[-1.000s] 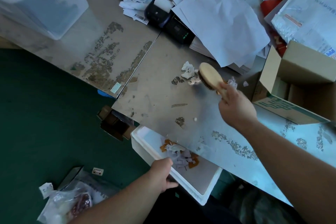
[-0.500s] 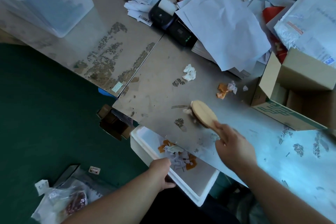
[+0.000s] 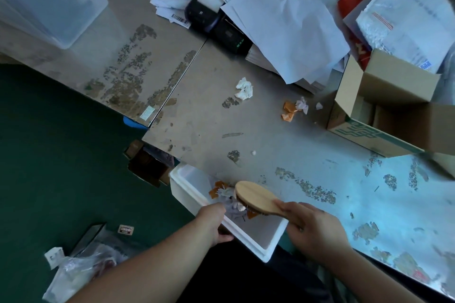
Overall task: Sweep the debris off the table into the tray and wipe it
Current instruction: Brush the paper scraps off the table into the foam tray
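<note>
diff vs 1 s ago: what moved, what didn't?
The right hand drew the brush from the far scraps toward the person, to the near edge of the table, above the tray. Grips unchanged: the left hand holds the tray. The crumpled white paper and orange scraps stayed put.

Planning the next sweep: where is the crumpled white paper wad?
Head view: the crumpled white paper wad lies mid-table, left of the orange scraps and just below the black device.
</note>
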`<state>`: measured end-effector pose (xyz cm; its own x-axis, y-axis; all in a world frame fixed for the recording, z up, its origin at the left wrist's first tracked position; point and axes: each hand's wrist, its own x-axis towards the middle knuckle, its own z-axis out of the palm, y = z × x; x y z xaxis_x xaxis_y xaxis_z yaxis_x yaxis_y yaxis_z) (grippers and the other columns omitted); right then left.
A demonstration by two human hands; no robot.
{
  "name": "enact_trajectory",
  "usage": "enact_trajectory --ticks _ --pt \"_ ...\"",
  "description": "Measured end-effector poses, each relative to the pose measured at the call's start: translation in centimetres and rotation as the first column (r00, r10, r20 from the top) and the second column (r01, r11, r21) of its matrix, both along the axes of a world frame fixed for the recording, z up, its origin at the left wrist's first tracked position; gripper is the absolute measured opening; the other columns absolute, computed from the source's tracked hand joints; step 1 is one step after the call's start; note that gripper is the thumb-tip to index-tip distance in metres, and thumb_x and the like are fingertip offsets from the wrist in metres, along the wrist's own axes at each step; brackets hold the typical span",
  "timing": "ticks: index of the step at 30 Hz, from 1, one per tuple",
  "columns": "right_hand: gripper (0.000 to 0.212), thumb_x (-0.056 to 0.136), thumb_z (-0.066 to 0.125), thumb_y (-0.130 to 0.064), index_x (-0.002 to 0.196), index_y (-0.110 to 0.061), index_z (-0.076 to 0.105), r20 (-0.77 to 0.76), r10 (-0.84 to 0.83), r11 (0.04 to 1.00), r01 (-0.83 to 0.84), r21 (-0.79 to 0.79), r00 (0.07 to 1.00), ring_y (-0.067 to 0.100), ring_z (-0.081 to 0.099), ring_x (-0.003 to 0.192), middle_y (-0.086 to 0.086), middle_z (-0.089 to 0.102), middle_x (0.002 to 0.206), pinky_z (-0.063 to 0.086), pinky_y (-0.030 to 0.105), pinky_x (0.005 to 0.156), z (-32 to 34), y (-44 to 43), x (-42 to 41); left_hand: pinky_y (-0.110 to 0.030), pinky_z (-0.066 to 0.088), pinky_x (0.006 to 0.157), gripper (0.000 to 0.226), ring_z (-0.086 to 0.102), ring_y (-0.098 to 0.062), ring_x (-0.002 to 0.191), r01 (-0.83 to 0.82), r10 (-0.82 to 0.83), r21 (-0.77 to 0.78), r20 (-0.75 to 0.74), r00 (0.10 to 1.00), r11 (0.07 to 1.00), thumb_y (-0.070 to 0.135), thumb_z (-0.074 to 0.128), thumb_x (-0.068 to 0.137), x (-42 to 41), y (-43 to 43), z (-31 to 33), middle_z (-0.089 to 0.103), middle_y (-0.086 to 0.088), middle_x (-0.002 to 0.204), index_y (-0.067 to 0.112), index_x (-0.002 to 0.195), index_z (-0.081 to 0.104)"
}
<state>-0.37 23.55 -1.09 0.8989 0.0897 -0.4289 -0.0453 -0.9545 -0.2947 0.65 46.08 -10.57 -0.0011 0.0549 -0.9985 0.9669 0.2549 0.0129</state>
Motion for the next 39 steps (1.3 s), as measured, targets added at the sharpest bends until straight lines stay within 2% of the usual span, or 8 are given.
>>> enact_trajectory --ticks 4,11,16,19,22,30,34,39 --pt "0.063 0.073 0.066 -0.018 0.12 -0.059 0.062 -0.024 -0.068 0.997 0.069 0.046 0.997 0.008 0.06 0.065 -0.025 0.065 0.084 0.046 0.021 0.055 0.5 0.1 1.3 -0.051 0.06 0.066 0.033 0.052 -0.042 0.125 -0.006 0.006 0.002 -0.012 1.0 1.0 0.02 0.055 0.098 0.0 0.1 -0.1 0.048 -0.017 0.127 0.008 0.129 0.05" --pt "0.051 0.093 0.054 -0.018 0.136 -0.044 0.05 0.04 -0.125 0.988 0.121 0.096 0.991 0.012 0.054 0.069 -0.006 0.062 0.103 0.038 0.022 0.052 1.6 2.6 10.1 -0.05 0.059 0.043 0.038 0.054 -0.043 0.122 0.002 -0.002 0.011 -0.031 1.0 1.0 0.017 0.058 0.094 -0.1 0.3 -0.9 0.05 -0.021 0.132 0.008 0.13 0.05" --pt "0.055 0.091 0.045 -0.018 0.142 -0.036 0.042 0.138 -0.095 0.995 0.088 0.053 0.986 0.03 0.063 0.088 0.006 0.063 0.118 0.056 0.044 0.075 1.4 4.9 17.9 -0.057 0.063 0.061 0.036 0.053 -0.042 0.12 -0.009 0.009 0.013 -0.03 0.999 1.0 0.013 0.058 0.094 -0.1 0.4 -0.9 0.049 -0.02 0.13 0.007 0.128 0.049" --pt "0.058 0.089 0.042 -0.014 0.142 -0.036 0.039 0.121 -0.064 0.998 0.064 0.004 0.991 0.032 0.057 0.093 0.008 0.059 0.12 0.05 0.043 0.077 1.6 6.1 21.0 -0.055 0.062 0.053 0.038 0.054 -0.044 0.118 -0.015 0.015 -0.002 -0.037 0.999 1.0 0.012 0.061 0.091 -0.2 0.6 -1.0 0.049 -0.021 0.127 0.007 0.127 0.05" --pt "0.062 0.086 0.043 -0.012 0.143 -0.037 0.041 0.026 -0.024 0.998 0.026 -0.063 0.999 0.033 0.054 0.102 0.009 0.058 0.12 0.048 0.041 0.079 1.6 6.7 21.4 -0.057 0.063 0.067 0.039 0.057 -0.044 0.117 -0.014 0.013 -0.022 -0.034 0.999 1.0 0.012 0.063 0.089 -0.1 0.6 -0.9 0.053 -0.021 0.127 0.005 0.125 0.051" --pt "0.05 0.088 0.049 -0.022 0.132 -0.044 0.051 0.025 -0.065 0.996 0.066 -0.055 0.998 0.018 0.058 0.071 -0.005 0.06 0.091 0.051 0.03 0.058 1.2 4.5 13.8 -0.058 0.058 0.093 0.041 0.05 -0.041 0.124 -0.002 0.001 -0.024 -0.04 0.999 1.0 0.012 0.059 0.094 0.1 0.8 -0.7 0.047 -0.015 0.117 0.006 0.133 0.046" --pt "0.049 0.089 0.054 -0.021 0.132 -0.046 0.054 0.027 -0.041 0.998 0.042 -0.055 0.999 0.011 0.053 0.064 -0.01 0.06 0.089 0.037 0.025 0.05 1.3 2.6 9.1 -0.046 0.063 0.058 0.03 0.065 -0.036 0.096 0.061 -0.061 -0.025 0.014 0.998 0.998 0.013 0.058 0.094 0.3 0.5 -0.3 0.058 -0.016 0.103 0.004 0.122 0.054" --pt "0.055 0.082 0.055 -0.025 0.128 -0.056 0.054 -0.079 -0.085 0.994 0.08 -0.069 0.993 0.018 0.059 0.075 -0.014 0.066 0.098 0.046 0.03 0.061 1.7 0.9 4.6 -0.047 0.058 0.041 0.037 0.057 -0.044 0.12 0.021 -0.021 0.006 -0.034 0.999 1.0 0.019 0.057 0.092 0.2 0.3 -0.4 0.052 -0.019 0.133 0.01 0.128 0.051"
